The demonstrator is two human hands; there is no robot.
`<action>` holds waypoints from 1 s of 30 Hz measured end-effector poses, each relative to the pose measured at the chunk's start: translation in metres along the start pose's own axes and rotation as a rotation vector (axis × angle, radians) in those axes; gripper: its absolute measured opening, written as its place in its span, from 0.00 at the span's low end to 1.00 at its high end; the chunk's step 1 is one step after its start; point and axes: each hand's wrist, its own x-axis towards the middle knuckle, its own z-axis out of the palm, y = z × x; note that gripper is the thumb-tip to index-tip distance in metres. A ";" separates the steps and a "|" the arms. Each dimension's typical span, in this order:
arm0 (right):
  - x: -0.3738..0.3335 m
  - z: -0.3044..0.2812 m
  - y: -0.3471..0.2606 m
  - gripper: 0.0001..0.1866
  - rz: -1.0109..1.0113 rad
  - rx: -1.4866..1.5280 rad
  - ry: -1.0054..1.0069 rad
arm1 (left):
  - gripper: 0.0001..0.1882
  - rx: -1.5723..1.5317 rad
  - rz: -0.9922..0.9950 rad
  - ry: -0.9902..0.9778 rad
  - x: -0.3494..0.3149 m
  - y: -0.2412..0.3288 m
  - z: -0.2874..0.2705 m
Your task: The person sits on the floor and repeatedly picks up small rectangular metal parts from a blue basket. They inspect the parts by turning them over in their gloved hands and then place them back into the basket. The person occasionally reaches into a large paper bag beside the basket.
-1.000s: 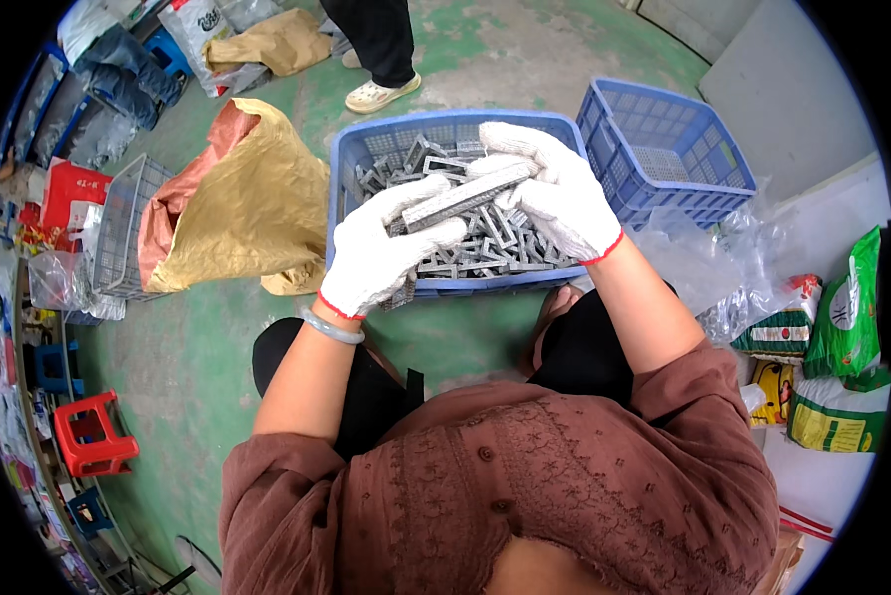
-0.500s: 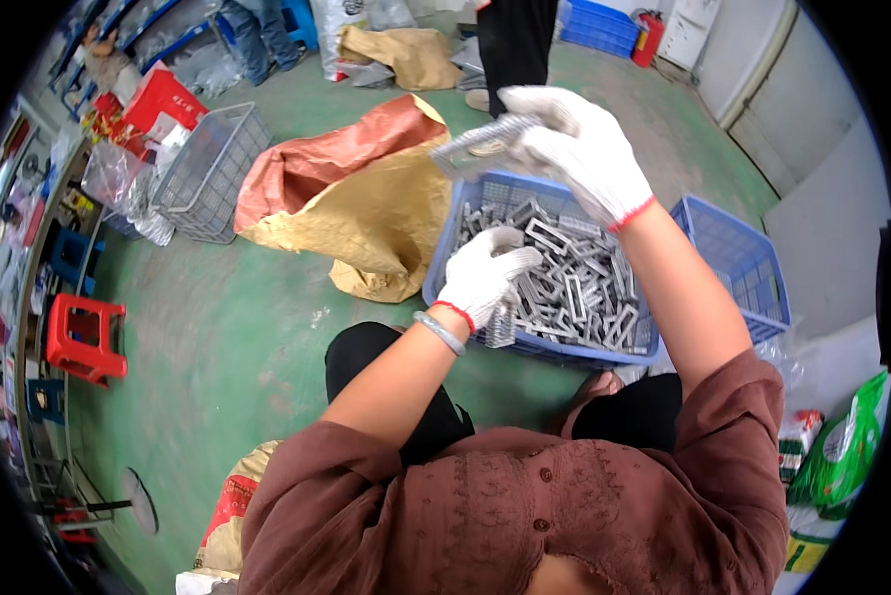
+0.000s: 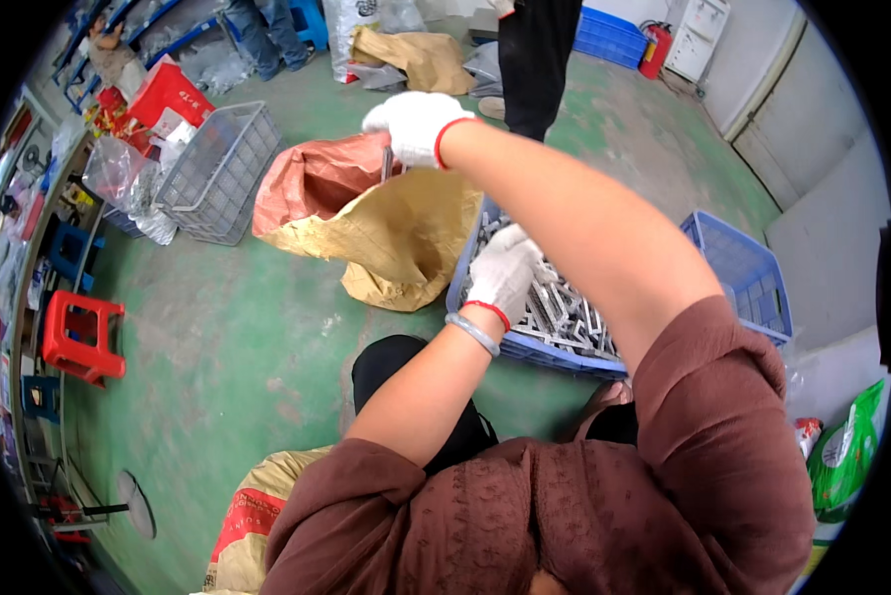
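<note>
My gloved right hand [image 3: 421, 127] is over the mouth of a yellow woven sack [image 3: 406, 233] with a reddish inside. Its fingers are closed on a grey rectangular metal frame [image 3: 387, 164], mostly hidden by the hand and the sack's edge. Lower down, my gloved left hand [image 3: 505, 268] is at the near left part of a blue plastic crate [image 3: 555, 355], its fingers curled among the parts there. What they hold, if anything, is hidden. Many loose grey metal frames [image 3: 570, 315] fill this crate, partly covered by my right forearm.
A second blue crate [image 3: 738, 268] stands to the right, and a grey crate [image 3: 222, 174] to the left. Farther left is a red stool [image 3: 83, 337] beside crowded shelving. Another person's dark-trousered leg [image 3: 535, 69] stands behind the sack. A printed sack [image 3: 252, 506] lies near my left side.
My right hand has swung left from above the crate to the sack's mouth, carrying metal frames. My left hand has shifted slightly right and up, farther over the crate.
</note>
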 end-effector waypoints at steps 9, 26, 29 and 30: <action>-0.214 -0.021 0.069 0.35 0.236 0.102 0.205 | 0.12 -0.670 -0.541 -0.036 0.015 0.040 0.007; -0.577 -0.033 0.171 0.22 1.174 0.389 0.562 | 0.22 -0.074 -0.975 -0.195 -0.039 0.009 0.063; -0.623 -0.038 0.210 0.23 1.403 -0.107 0.087 | 0.22 -0.001 -0.976 -0.183 -0.038 0.007 0.060; -0.636 -0.033 0.222 0.22 1.412 -0.147 -0.004 | 0.22 0.043 -0.976 -0.178 -0.039 0.005 0.061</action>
